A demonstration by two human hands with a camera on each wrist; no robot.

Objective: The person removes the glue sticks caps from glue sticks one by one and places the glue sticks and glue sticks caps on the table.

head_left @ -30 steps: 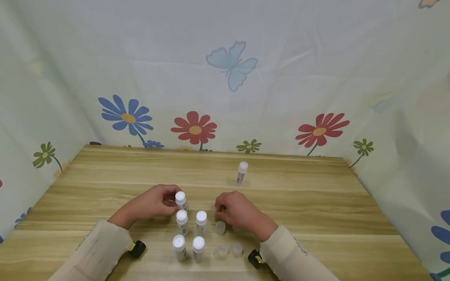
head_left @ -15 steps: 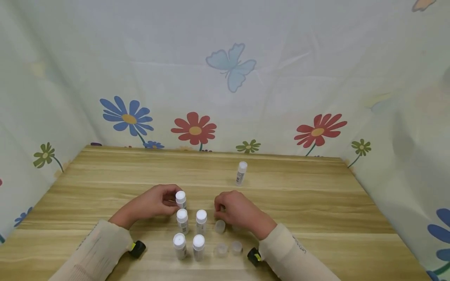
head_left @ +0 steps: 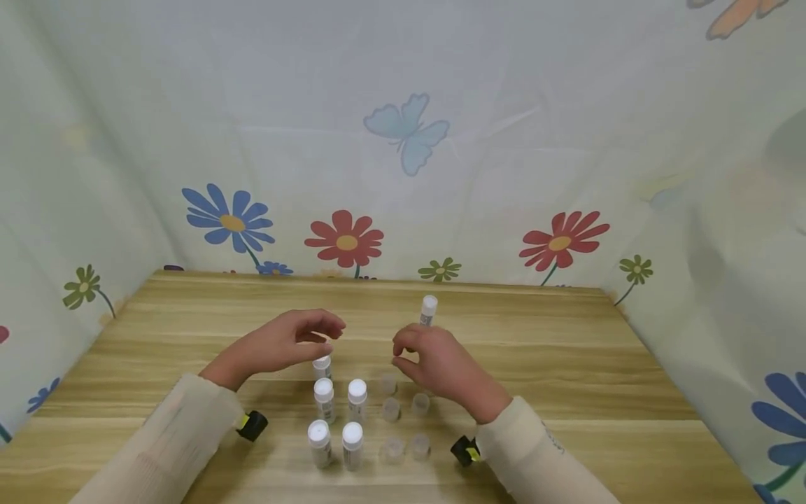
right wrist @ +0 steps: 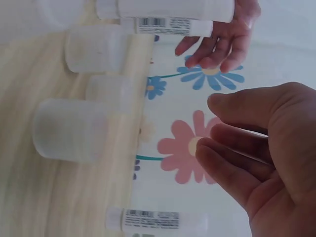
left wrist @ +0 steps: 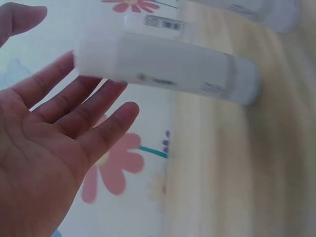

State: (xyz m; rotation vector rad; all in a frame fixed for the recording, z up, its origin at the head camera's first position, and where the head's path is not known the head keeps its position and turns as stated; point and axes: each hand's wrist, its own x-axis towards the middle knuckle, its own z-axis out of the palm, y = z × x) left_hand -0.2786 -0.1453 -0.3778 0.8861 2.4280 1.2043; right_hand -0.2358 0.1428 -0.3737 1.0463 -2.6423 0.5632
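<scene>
Several white capped tubes point(head_left: 324, 402) stand upright in two columns at the front middle of the table. My left hand point(head_left: 277, 344) hovers over the rearmost tube point(head_left: 322, 369) of the left column, thumb and fingers apart, holding nothing. In the left wrist view its fingers point(left wrist: 106, 131) spread out beside a tube point(left wrist: 173, 69). To the right of the tubes stand small frosted cups point(head_left: 391, 409), also in two columns. My right hand point(head_left: 443, 364) is raised just behind these cups, its thumb and fingertips apart with nothing between them, as the right wrist view shows.
A lone tube point(head_left: 429, 308) stands farther back, its lower part hidden behind my right hand. The wooden table point(head_left: 535, 336) meets a flower-printed curtain point(head_left: 491, 210) at its back and sides. Black wrist cameras point(head_left: 253, 425) sit below both sleeves.
Both hands have lifted and moved back, the left from the rearmost tube and the right from the rearmost cup. That cup now shows. The head view has tilted up slightly.
</scene>
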